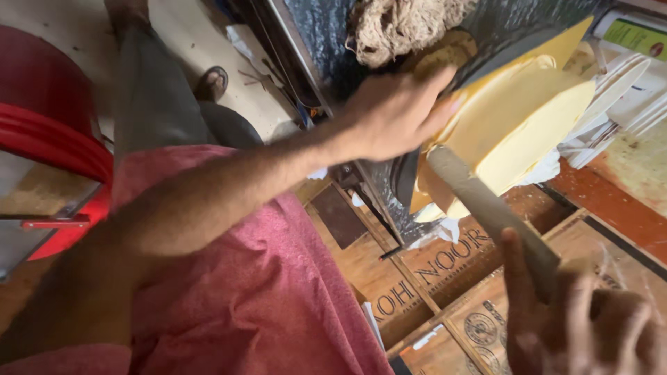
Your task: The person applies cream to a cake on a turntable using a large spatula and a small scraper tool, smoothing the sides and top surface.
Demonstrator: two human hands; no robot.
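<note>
So far the left hand (396, 114) is lying flat, fingers spread, on the edge of a stack of pale yellow discs (517, 121) at the upper right of the frame, steadying it rather than closing on it. The right hand (583, 326), at the lower right, is clamping its grip on the end of a long grey stick (486, 208), whose far tip is pressing against the lower edge of the stack. Judging by this, the work on the stack is under way and not finished, since both hands are engaged with it; how much is left I cannot tell. Counting: one stack, its separate discs too blurred to number; one stick; one bundle of rough twine (399, 28) above the hand; one red bucket (48, 132) at the far left; several printed wooden boards (445, 278) below.
</note>
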